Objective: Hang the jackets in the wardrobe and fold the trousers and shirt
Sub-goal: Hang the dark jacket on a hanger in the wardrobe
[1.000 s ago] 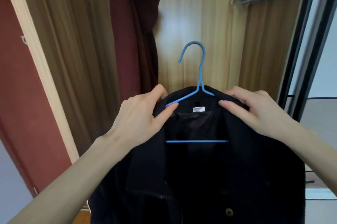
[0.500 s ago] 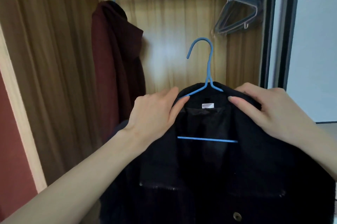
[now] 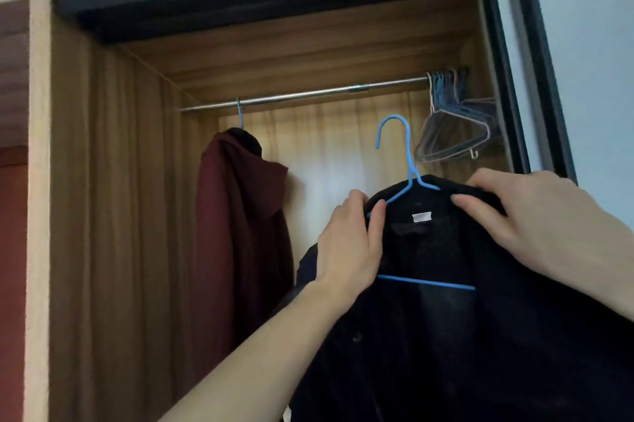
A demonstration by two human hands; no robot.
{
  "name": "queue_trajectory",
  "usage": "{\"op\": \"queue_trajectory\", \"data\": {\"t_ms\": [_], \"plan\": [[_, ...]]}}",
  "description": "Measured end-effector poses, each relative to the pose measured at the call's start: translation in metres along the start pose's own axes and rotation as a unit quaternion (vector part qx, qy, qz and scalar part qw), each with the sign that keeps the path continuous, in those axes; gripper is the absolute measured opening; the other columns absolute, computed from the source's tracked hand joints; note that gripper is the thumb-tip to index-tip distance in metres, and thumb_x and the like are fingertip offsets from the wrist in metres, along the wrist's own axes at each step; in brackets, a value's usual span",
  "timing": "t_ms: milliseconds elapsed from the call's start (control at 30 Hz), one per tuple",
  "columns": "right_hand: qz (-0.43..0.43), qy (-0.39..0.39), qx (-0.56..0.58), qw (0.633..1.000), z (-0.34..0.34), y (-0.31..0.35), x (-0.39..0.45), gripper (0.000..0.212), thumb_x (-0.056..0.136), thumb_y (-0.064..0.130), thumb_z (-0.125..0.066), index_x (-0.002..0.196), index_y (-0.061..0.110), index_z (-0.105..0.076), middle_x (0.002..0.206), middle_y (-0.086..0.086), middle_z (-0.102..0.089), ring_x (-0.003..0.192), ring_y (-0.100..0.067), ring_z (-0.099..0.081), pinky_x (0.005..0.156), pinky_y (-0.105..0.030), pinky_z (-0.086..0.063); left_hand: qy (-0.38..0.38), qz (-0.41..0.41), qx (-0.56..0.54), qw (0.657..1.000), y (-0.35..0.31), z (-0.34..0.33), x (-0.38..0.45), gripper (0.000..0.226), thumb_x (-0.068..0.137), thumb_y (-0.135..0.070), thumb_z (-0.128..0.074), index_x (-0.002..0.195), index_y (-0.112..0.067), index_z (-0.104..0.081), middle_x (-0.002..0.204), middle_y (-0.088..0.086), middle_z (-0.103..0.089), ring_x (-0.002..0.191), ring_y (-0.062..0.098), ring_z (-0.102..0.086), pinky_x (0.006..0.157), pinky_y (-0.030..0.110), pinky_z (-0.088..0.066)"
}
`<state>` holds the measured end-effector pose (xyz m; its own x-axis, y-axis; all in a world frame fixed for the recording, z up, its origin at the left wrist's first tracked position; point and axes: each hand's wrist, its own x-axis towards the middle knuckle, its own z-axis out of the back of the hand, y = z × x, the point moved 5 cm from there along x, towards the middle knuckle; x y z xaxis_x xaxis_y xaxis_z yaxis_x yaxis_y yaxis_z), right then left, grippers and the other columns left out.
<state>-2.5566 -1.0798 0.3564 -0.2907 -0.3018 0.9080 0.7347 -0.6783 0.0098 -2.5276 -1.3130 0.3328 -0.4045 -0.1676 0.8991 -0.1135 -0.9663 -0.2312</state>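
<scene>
Two hands hold a black jacket [image 3: 446,318] up in front of the open wardrobe [image 3: 137,215]. The jacket sits on a blue hanger [image 3: 408,177], whose hook rises free above the collar, below the metal rail [image 3: 308,94] and not touching it. The hanger's lower bar shows across the jacket's open front, and a small white label lies just under the collar.

The left hand [image 3: 346,246] grips the jacket's left shoulder: its thumb presses on the front beside the hanger's sloping arm, and its fingers [image 3: 353,202] curl over the top edge. The right hand [image 3: 535,226] grips the right shoulder the same way, thumb on the front of the collar, fingers wrapped over the back.

A dark red jacket [image 3: 236,232] hangs at the left end of the rail on its own blue hook, well apart from the black one. A bunch of empty hangers [image 3: 453,133] is crowded at the rail's right end, just behind and above the right hand. A dark sliding door frame [image 3: 535,78] stands at the wardrobe's right edge.
</scene>
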Motion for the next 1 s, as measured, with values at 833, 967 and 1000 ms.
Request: {"op": "queue_trajectory", "data": {"t_ms": [833, 967, 1000], "plan": [[-0.078, -0.031, -0.128, 0.988, -0.098, 0.064, 0.248, 0.035, 0.103, 0.046, -0.054, 0.111, 0.014, -0.067, 0.113, -0.018, -0.067, 0.105, -0.045, -0.067, 0.081, -0.046, -0.054, 0.135, -0.041, -0.127, 0.982, 0.136, -0.019, 0.222, 0.061, 0.104, -0.063, -0.036, 0.159, -0.037, -0.028, 0.158, -0.007, -0.045, 0.143, 0.019, -0.046, 0.117, 0.044, -0.039], [-0.091, -0.046, -0.122, 0.987, -0.114, 0.059, 0.266, 0.034, 0.103, 0.045, -0.056, 0.106, 0.013, -0.066, 0.112, -0.019, -0.066, 0.105, -0.047, -0.066, 0.075, -0.043, -0.047, 0.141, -0.037, -0.132, 0.981, 0.143, -0.030, 0.239, 0.065, 0.103, -0.064, -0.038, 0.160, -0.037, -0.024, 0.158, -0.006, -0.043, 0.142, 0.021, -0.046, 0.117, 0.044, -0.039], [-0.090, -0.047, -0.122, 0.987, -0.118, 0.058, 0.271, 0.032, 0.103, 0.045, -0.056, 0.101, 0.014, -0.064, 0.110, -0.019, -0.066, 0.104, -0.046, -0.066, 0.073, -0.042, -0.045, 0.142, -0.031, -0.131, 0.981, 0.145, -0.033, 0.243, 0.067, 0.103, -0.065, -0.038, 0.161, -0.036, -0.022, 0.159, -0.004, -0.041, 0.143, 0.022, -0.045, 0.117, 0.045, -0.039]]}}
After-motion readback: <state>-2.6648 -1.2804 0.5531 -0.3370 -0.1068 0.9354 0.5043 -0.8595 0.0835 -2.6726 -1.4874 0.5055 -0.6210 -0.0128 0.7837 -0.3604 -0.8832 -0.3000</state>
